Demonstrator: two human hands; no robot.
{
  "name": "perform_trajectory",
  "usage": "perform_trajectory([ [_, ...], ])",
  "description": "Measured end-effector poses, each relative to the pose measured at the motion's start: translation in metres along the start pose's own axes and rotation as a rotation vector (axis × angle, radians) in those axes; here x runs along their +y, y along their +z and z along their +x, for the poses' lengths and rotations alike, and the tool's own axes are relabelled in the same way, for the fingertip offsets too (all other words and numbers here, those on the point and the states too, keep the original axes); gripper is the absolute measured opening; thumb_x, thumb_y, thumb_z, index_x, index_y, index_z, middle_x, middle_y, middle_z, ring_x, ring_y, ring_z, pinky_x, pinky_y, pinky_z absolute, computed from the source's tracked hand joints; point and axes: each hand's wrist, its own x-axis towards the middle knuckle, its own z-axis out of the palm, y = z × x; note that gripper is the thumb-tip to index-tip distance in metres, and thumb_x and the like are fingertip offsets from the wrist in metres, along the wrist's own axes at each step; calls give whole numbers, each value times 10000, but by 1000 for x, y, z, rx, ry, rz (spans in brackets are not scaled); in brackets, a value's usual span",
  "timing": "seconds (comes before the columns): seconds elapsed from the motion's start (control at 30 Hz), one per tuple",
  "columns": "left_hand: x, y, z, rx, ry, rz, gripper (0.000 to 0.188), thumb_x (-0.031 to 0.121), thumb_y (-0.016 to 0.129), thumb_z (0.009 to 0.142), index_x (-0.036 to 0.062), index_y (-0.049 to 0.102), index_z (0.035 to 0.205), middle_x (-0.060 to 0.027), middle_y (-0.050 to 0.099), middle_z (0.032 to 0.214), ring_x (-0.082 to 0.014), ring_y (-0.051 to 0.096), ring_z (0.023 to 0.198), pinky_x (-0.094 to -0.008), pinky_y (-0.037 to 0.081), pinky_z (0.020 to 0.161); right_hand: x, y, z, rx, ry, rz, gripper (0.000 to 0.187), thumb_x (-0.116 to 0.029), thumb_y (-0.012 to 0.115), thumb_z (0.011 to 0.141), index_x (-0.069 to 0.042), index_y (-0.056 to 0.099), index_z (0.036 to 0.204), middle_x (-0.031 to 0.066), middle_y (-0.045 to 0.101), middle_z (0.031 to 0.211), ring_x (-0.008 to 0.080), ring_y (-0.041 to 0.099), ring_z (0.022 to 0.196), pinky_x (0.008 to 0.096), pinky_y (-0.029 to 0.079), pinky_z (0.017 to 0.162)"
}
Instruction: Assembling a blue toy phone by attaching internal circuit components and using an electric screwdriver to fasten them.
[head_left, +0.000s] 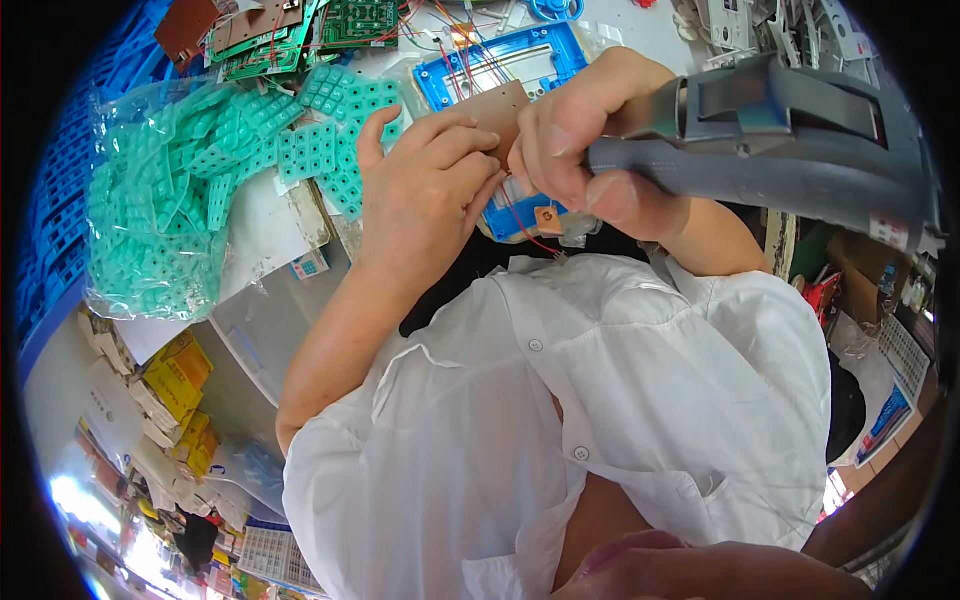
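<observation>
A brown circuit board [497,104] is tilted over a blue plastic casing [570,62] with thin wires running across it. My left hand [425,190] reaches in from the left, its fingertips closed at the board's left edge and the little finger raised. On the right edge, the curled fingers of my right hand [565,140] grip the same board. A large dark grey device [770,165] covers part of my right hand and wrist; whether that hand touches it I cannot tell. A small orange-brown piece [548,221] with a red wire lies at the casing's near end.
Left of my hands, a clear plastic bag [150,215] overflows with green rubber keypads [325,150]. Green circuit boards [360,22] with wires lie behind them. Blue plastic parts [60,190] are heaped at far left. Grey-white plastic parts [735,25] sit at back right.
</observation>
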Motion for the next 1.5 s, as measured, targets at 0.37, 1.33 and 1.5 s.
perform_trajectory([
  [0.37, -7, 3, -6, 42, -1, -39, 100, 150, 798, 780, 155, 733, 856, 67, 715, 1040, -147, 644, 1116, -557, 285, 1102, 34, -3, 0, -114, -282, -110, 166, -64, 631, 922, -32, 508, 1028, 72, 582, 693, 173, 539, 581, 363, 517, 611],
  [1.33, -44, -2, 84, 170, 52, -167, 78, 172, 762, 815, 119, 709, 798, -57, 690, 855, -243, 671, 881, -535, 373, 985, -4, -38, 20, 42, -283, -40, 295, -310, 652, 1004, -87, 521, 1145, 1, 507, 652, 117, 464, 550, 318, 458, 573],
  [1.5, -109, 1, 165, 103, -81, 443, 173, 207, 727, 805, 37, 751, 818, -175, 731, 931, -340, 697, 965, -473, 505, 857, 33, -37, 25, 134, -291, 93, 377, -226, 761, 923, -15, 504, 1102, 63, 575, 731, 154, 586, 671, 352, 511, 669],
])
